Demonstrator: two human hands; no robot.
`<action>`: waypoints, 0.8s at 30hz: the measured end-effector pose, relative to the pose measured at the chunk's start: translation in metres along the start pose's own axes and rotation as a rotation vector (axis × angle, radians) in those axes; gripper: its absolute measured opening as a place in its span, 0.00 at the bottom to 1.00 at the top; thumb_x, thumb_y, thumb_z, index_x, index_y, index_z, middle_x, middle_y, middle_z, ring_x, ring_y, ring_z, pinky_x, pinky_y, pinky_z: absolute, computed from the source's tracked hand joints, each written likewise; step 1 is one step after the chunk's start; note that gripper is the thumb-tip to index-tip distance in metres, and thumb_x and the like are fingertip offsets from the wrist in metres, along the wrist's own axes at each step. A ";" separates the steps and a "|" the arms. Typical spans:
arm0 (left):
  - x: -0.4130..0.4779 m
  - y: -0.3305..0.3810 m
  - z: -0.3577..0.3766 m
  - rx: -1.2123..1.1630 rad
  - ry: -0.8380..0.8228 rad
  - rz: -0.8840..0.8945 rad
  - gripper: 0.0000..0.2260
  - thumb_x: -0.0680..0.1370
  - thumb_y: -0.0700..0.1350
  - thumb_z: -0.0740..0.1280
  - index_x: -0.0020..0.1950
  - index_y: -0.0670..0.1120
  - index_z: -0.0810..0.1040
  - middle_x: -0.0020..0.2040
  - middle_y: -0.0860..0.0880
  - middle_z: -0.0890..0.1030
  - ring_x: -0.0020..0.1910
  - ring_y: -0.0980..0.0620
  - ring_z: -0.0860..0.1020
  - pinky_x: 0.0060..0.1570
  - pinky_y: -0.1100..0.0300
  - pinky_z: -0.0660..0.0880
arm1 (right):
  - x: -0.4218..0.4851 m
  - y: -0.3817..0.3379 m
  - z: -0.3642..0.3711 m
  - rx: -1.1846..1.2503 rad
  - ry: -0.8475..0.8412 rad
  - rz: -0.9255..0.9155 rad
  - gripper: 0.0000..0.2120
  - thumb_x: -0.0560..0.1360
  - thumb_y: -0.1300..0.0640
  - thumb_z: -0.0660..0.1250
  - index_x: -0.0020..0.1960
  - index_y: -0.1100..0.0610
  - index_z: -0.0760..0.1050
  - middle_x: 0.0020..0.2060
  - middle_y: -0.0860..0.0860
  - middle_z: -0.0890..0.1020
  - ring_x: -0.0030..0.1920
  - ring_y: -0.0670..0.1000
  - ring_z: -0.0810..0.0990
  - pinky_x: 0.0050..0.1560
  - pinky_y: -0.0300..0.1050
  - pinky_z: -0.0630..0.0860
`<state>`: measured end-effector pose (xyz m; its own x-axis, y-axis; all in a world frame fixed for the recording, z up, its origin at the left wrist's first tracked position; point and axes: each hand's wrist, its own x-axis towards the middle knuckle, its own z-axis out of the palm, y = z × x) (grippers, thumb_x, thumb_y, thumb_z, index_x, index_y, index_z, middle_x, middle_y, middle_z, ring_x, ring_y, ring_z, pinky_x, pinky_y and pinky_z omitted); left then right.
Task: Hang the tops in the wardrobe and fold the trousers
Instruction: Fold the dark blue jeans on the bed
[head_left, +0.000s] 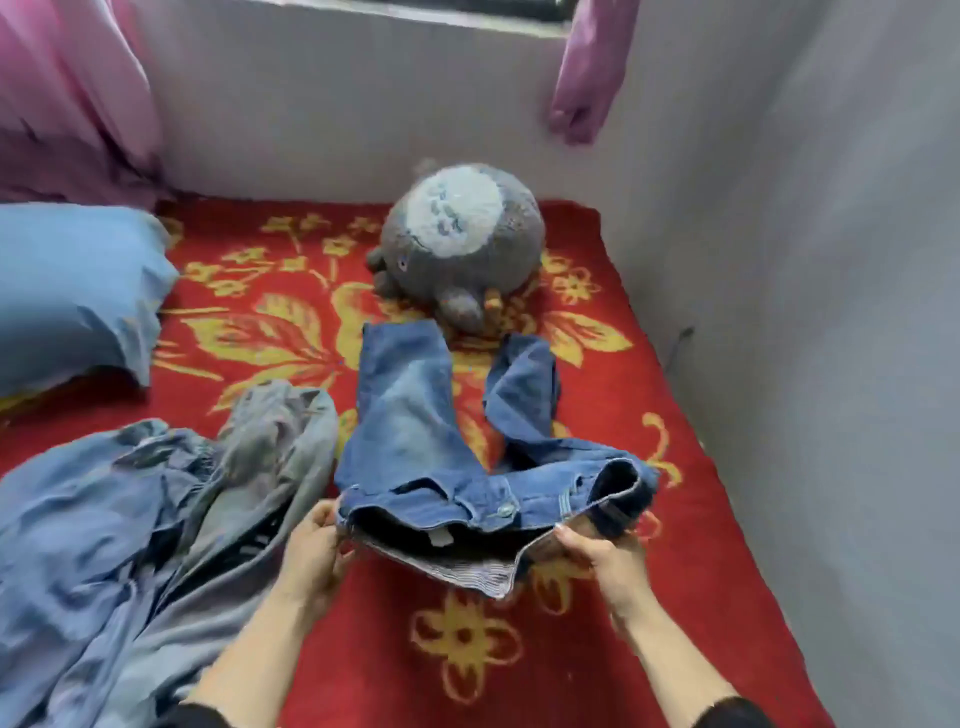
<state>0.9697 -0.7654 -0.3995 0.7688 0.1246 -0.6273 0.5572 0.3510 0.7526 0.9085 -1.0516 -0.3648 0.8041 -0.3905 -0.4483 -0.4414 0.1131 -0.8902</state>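
A: Head view: where do the jeans (410, 415) lie?
B: On the red blanket (519, 654), waistband nearest, legs running away towards the plush toy (462, 244). Left hand (311, 551) and right hand (597, 553) each pinch a waistband end, equally near.
A: Counts?
B: One pair of jeans, one plush toy, one heap of clothes (130, 545) at left, pieces uncountable

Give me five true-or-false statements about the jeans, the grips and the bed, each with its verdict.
1. The left grip and right grip both hold the jeans by the waistband. True.
2. The jeans are folded in half. False: both legs lie spread apart on the blanket.
3. The plush toy lies past the leg ends. True.
4. The pillow lies right of the jeans. False: it lies to their left.
5. A clothes pile lies left of the jeans. True.
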 end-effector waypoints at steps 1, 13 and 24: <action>0.002 -0.035 -0.016 0.063 0.011 -0.034 0.16 0.76 0.25 0.56 0.37 0.44 0.68 0.35 0.47 0.79 0.27 0.57 0.77 0.23 0.67 0.74 | 0.001 0.037 -0.006 -0.035 0.000 0.096 0.12 0.56 0.58 0.76 0.38 0.60 0.83 0.39 0.55 0.85 0.40 0.53 0.82 0.48 0.50 0.76; 0.016 -0.188 -0.077 0.528 0.268 -0.358 0.25 0.74 0.48 0.71 0.67 0.44 0.65 0.61 0.44 0.73 0.54 0.46 0.71 0.53 0.49 0.70 | 0.014 0.190 -0.065 -0.387 0.386 0.377 0.32 0.66 0.58 0.69 0.69 0.60 0.67 0.61 0.59 0.75 0.60 0.57 0.73 0.60 0.51 0.69; -0.022 -0.231 -0.065 1.730 -0.006 -0.075 0.34 0.70 0.47 0.70 0.72 0.62 0.59 0.62 0.43 0.60 0.60 0.40 0.69 0.56 0.47 0.70 | 0.000 0.233 -0.068 -1.662 -0.316 0.112 0.40 0.78 0.48 0.63 0.77 0.39 0.36 0.74 0.62 0.32 0.76 0.65 0.45 0.68 0.65 0.62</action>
<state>0.8039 -0.7885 -0.5724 0.7262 0.1511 -0.6707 0.2498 -0.9669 0.0527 0.7789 -1.0870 -0.5663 0.6935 -0.2402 -0.6792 -0.2429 -0.9655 0.0934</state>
